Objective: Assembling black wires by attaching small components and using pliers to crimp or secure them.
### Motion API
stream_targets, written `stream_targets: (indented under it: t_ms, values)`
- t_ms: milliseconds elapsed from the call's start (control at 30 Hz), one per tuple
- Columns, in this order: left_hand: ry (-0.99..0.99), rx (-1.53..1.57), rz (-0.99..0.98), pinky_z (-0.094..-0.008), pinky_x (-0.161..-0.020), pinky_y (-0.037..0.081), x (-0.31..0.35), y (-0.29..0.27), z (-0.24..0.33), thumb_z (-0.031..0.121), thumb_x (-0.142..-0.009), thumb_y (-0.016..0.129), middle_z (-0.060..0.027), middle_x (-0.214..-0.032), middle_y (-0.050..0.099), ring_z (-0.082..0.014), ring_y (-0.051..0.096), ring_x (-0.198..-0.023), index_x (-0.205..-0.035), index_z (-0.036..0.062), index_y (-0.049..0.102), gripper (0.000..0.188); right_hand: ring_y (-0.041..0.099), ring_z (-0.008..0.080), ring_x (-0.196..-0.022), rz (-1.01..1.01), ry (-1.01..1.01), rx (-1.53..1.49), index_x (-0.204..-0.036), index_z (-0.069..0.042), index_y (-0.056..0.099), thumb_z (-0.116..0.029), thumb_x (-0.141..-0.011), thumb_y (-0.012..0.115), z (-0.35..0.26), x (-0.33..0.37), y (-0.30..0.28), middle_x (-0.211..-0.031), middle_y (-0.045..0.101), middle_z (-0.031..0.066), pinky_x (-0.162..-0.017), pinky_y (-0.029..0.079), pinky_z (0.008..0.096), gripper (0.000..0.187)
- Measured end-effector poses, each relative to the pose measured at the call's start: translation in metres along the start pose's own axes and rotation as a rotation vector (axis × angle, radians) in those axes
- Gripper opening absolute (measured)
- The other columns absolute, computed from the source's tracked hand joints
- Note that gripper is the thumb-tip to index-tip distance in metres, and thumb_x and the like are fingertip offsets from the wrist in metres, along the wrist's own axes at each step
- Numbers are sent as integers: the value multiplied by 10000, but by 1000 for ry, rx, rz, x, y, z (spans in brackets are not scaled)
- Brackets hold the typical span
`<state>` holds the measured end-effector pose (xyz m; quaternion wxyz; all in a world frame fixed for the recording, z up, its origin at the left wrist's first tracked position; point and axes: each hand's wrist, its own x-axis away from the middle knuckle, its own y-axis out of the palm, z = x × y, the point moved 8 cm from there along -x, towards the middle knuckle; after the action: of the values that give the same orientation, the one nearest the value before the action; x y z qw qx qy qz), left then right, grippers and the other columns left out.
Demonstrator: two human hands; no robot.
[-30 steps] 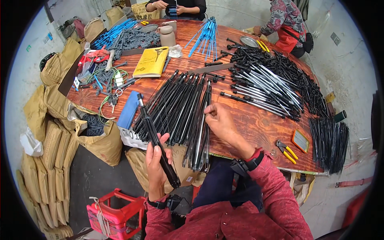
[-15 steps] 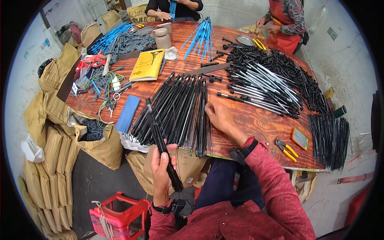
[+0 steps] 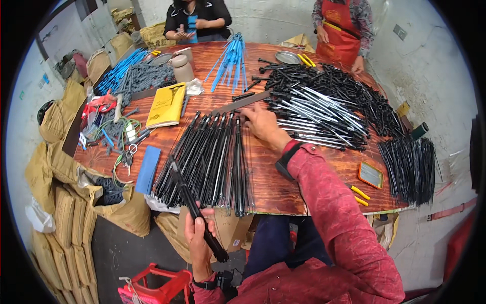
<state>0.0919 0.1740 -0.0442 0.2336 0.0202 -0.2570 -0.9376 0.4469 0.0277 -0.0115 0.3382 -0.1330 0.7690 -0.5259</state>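
My left hand (image 3: 201, 233) is closed round a folded black umbrella frame (image 3: 196, 213), held aslant over the table's near edge, its lower end by my lap. To the right of it, a row of similar black umbrella frames (image 3: 210, 162) lies side by side on the table. At the far right end of that row, my right hand (image 3: 264, 124) reaches out with curled fingers, close to the frames' top ends. Whatever its fingertips may grip is hidden. Just beyond the hand lies a flat dark metal strip (image 3: 243, 103).
Silver shafts (image 3: 324, 116) and black fittings (image 3: 324, 76) are heaped at right, with thin black ribs (image 3: 409, 169) at the far right. Pliers (image 3: 360, 195), a yellow book (image 3: 167, 105) and a blue block (image 3: 148, 169) lie about. Two people (image 3: 195, 23) (image 3: 341, 30) work across the table (image 3: 283, 195).
My right hand has moved farther out, to the frames' top ends. The left hand still holds its umbrella frame, now lower in view. The view has shifted, and the person in red now stands straighter.
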Motion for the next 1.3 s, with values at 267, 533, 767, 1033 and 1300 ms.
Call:
stream_targets:
  t_ms: [267,533,767,1033,1300]
  values:
    - [-6,-11,-3,-251,-589,484,-6,4,-7,212,-1052,563,-129,-1099,652,-111,560,-717,-1479,-12,402,508,666,382,-960,37,40,-158,-1018,-129,642,-317,-899,722,26,-2,8,-999,663,165,-797,543,488,237]
    - [35,-4,36,-243,-587,475,-3,-1,-3,241,-1044,589,-124,-1076,648,-109,548,-714,-1462,-3,408,516,646,353,-948,217,148,-57,-1036,-139,646,-175,-856,720,76,-16,-81,-1012,622,114,-770,535,483,198]
    - [4,-1,-7,-252,-606,474,-8,7,-9,219,-1050,567,-124,-1070,639,-112,545,-722,-1474,-4,390,511,634,414,-1099,265,450,324,-1351,-151,527,-224,-840,748,237,19,-166,-1293,547,187,-879,559,504,561]
    - [22,9,-6,-244,-618,476,-5,8,-4,218,-1059,562,-119,-1085,644,-101,543,-739,-1479,2,393,501,648,370,-1070,19,132,-42,-1109,-61,698,-136,-880,662,130,28,-114,-1137,665,169,-941,524,446,243]
    - [64,-37,37,-255,-603,470,16,-1,15,272,-1041,592,-112,-1064,615,-116,540,-728,-1489,-32,375,583,646,337,-1059,-324,-311,-315,-1078,-66,686,-121,-894,631,-52,51,-45,-1094,680,126,-913,528,443,199]
